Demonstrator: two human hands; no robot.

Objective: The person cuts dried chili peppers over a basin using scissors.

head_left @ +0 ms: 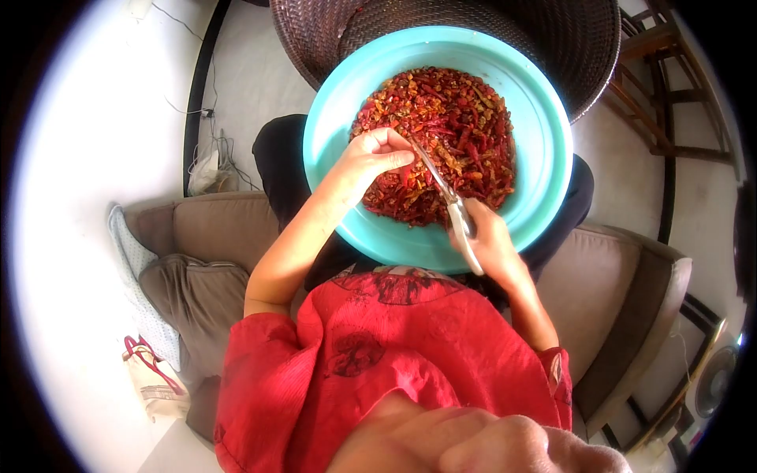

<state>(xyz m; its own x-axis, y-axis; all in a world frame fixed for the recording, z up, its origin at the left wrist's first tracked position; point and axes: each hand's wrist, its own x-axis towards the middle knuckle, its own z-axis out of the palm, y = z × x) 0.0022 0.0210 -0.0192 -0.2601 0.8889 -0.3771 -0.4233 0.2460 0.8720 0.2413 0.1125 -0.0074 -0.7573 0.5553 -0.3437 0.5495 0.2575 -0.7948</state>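
Note:
A turquoise plastic basin (544, 169) rests on my lap, holding a heap of dried red chili peppers (461, 118), some whole and some in pieces. Above the left part of the heap, my left hand (372, 158) is closed in a pinch on a dried chili pepper (407, 172), mostly hidden by the thumb and fingers. My right hand (490, 240) grips a pair of scissors (438, 181) with pale handles, over the near right side of the basin. The metal blades point up and left, their tips close to my left fingertips.
Behind the basin stands a large dark woven basket (583, 39). I sit on a brown sofa (619, 292). A wooden chair (666, 87) is at the far right, and a fan (716, 382) stands lower right. A cloth bag (156, 386) lies at left, with cables (225, 154) along the wall.

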